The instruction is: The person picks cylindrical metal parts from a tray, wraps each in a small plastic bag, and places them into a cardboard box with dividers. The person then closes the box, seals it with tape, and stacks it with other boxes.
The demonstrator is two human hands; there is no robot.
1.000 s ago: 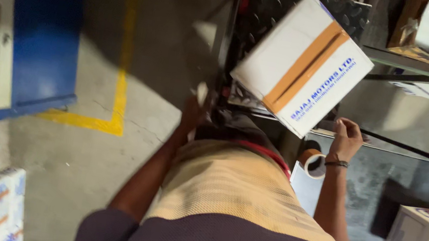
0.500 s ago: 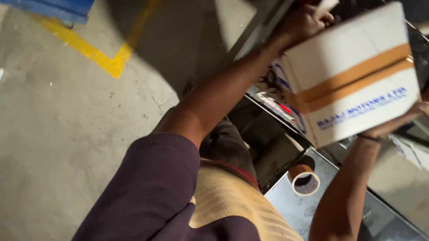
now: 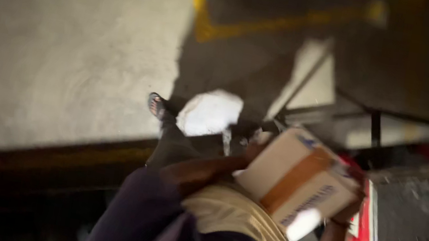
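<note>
Hands are clamping a white cardboard box with a brown tape band [image 3: 297,176] from opposite sides, the left hand [image 3: 254,151] pressing its near end and the right hand [image 3: 351,208] gripping its far end, holding it in the air close against the tan and dark purple shirt [image 3: 222,219]. Beyond the box, a sandalled foot [image 3: 157,107] is standing on the grey concrete floor [image 3: 65,45], with a yellow painted line [image 3: 252,26] farther off and a dark metal frame [image 3: 377,126] to the right.
</note>
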